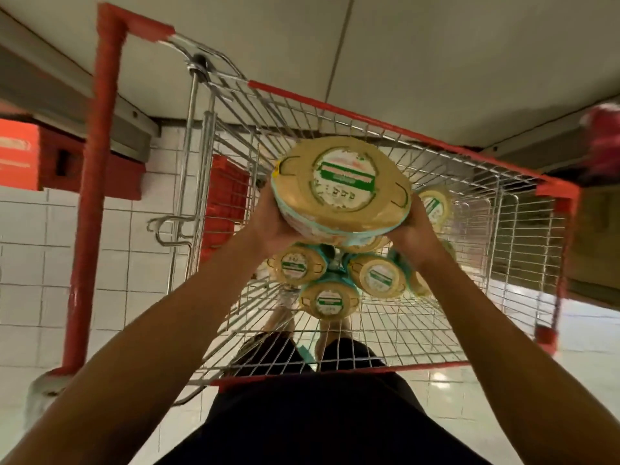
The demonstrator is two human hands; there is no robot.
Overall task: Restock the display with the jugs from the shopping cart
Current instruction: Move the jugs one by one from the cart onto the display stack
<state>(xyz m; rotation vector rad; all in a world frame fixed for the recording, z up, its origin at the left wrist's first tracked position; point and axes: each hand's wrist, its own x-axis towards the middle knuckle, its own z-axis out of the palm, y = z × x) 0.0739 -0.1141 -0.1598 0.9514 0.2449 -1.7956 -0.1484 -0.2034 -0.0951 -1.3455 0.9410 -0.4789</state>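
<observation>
A jug (340, 186) with a round tan lid and a green-and-white label is held above the wire shopping cart (469, 263). My left hand (275, 223) grips its left side and my right hand (414, 229) grips its right side, fingers curled under the body. Below it, several more jugs with the same tan lids stand on the cart's floor, such as the nearest jug (329, 299), the left jug (297, 265) and the right jug (379, 276). Part of one more jug (436, 204) shows behind my right hand. The display is not clearly in view.
The cart has a red-trimmed rim (385, 127) and a red handle post (100, 182) at the left. Red crates (228, 199) sit beyond the cart's left wall. A white tiled floor (40, 263) lies at the left, and shelving edges run along the top.
</observation>
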